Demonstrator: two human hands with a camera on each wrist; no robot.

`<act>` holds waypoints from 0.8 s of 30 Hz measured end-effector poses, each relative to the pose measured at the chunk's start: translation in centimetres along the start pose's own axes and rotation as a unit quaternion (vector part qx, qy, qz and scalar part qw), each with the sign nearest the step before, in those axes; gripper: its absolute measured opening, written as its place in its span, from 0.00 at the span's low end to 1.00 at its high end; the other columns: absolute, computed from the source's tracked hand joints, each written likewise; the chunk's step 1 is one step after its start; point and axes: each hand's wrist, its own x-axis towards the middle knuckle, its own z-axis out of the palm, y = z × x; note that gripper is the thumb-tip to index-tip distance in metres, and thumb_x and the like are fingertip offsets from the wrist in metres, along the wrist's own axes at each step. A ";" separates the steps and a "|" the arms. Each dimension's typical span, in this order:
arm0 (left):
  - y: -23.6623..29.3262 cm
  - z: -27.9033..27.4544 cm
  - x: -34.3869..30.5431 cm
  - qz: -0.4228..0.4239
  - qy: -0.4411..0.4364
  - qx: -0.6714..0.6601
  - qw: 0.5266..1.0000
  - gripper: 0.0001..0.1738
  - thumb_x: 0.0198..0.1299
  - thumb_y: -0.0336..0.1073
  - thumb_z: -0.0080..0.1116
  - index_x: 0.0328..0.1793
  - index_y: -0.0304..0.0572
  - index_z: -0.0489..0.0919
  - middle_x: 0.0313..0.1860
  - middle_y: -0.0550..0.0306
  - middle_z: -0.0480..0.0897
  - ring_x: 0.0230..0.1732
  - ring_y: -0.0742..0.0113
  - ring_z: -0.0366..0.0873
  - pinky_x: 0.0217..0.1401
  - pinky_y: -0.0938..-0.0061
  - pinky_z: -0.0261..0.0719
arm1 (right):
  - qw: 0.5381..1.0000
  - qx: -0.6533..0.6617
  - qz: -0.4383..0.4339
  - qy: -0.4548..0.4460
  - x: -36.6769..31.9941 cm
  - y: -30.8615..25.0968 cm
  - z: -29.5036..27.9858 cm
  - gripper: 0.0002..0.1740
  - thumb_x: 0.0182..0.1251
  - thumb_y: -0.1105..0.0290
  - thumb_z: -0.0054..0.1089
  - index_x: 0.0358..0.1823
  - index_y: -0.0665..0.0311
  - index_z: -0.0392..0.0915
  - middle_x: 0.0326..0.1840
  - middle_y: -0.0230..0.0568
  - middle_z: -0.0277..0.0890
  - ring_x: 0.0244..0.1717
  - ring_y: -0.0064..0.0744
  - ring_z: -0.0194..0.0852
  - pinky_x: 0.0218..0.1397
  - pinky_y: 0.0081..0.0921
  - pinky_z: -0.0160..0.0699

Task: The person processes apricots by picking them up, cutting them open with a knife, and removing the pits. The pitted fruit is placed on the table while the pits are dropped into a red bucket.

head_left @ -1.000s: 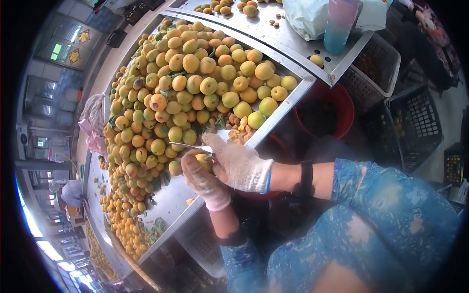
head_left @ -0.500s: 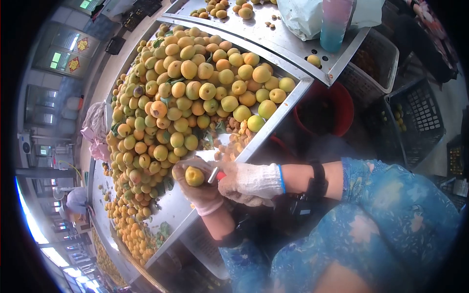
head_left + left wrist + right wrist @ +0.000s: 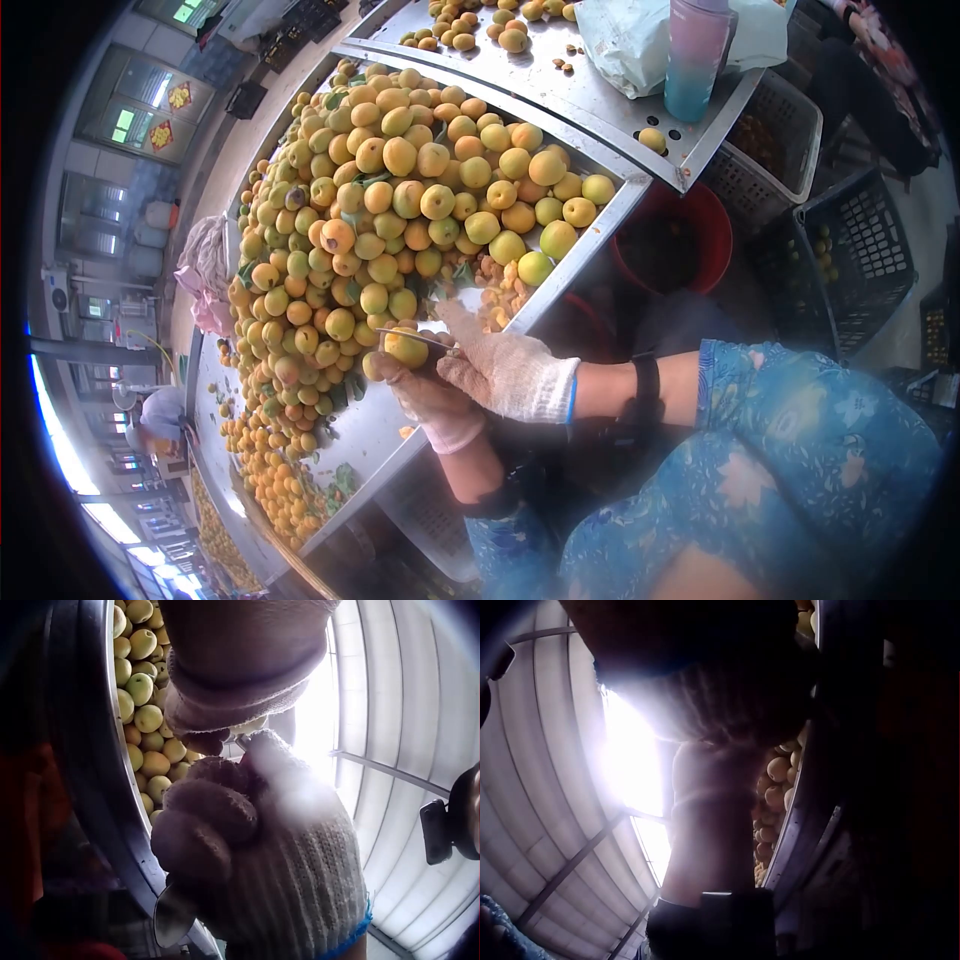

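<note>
In the head view my gloved left hand (image 3: pixel 440 408) grips a yellow apricot (image 3: pixel 405 349) at its fingertips, beside the near edge of the apricot heap (image 3: pixel 370 200). My right hand (image 3: pixel 520 372), also in a knit glove, holds a knife (image 3: pixel 425 340) whose thin blade lies across the apricot's upper side. The left wrist view shows the right hand (image 3: pixel 277 847) with its fingers curled, and a rounded shiny metal end (image 3: pixel 172 915) sticking out below them. Both hands are backlit and dark in the right wrist view, and the apricot is hidden there.
The heap lies on a metal table with a raised rim (image 3: pixel 585 250); pitted apricot pieces (image 3: pixel 503 295) sit by that rim. A red bucket (image 3: pixel 715 250) and black crate (image 3: pixel 860 255) stand at right. A bottle (image 3: pixel 693 60) and white bag (image 3: pixel 625 45) stand on the adjoining table.
The right hand drew back from the apricot, showing the knife's red handle, then came forward again with the blade over the fruit. The left hand has turned the apricot while keeping hold of it.
</note>
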 end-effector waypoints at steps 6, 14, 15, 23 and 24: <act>0.4 -0.9 -0.1 0.040 -0.044 0.087 0.994 0.40 0.63 0.72 0.47 0.57 0.39 0.70 0.44 0.59 0.76 0.38 0.68 0.75 0.43 0.71 0.77 | 1.000 -0.020 -0.009 -0.007 -0.1 0.2 0.3 0.26 0.73 0.54 0.46 0.61 0.66 0.55 0.35 0.61 0.80 0.39 0.65 0.80 0.41 0.54 0.77; -1.4 -1.5 -0.1 0.026 -0.026 -0.001 0.999 0.36 0.69 0.65 0.45 0.61 0.35 0.69 0.47 0.55 0.77 0.44 0.64 0.76 0.50 0.68 0.78 | 0.998 -0.065 -0.007 -0.014 -0.1 -0.8 -0.7 0.29 0.73 0.54 0.45 0.64 0.68 0.53 0.34 0.61 0.81 0.39 0.64 0.81 0.41 0.53 0.77; -1.3 -1.2 -0.1 0.064 -0.046 0.039 0.996 0.35 0.71 0.62 0.44 0.61 0.33 0.69 0.48 0.51 0.78 0.48 0.62 0.77 0.53 0.67 0.78 | 0.997 -0.071 -0.003 -0.015 0.1 -1.1 -1.0 0.30 0.73 0.54 0.44 0.65 0.69 0.53 0.34 0.61 0.81 0.39 0.63 0.81 0.42 0.53 0.77; 0.1 0.4 -0.9 0.076 -0.084 0.127 0.985 0.40 0.66 0.68 0.47 0.65 0.37 0.66 0.43 0.50 0.78 0.47 0.61 0.79 0.50 0.62 0.81 | 0.983 -0.182 -0.031 0.002 1.0 0.0 0.0 0.37 0.71 0.56 0.44 0.74 0.71 0.47 0.36 0.58 0.83 0.38 0.58 0.83 0.42 0.49 0.79; 0.1 1.2 -1.0 -0.003 -0.030 0.032 0.999 0.41 0.66 0.68 0.47 0.66 0.37 0.66 0.43 0.50 0.79 0.48 0.59 0.79 0.53 0.61 0.81 | 0.980 -0.195 -0.028 -0.006 0.9 0.1 -0.2 0.37 0.71 0.56 0.44 0.73 0.71 0.47 0.36 0.57 0.83 0.38 0.58 0.83 0.42 0.49 0.79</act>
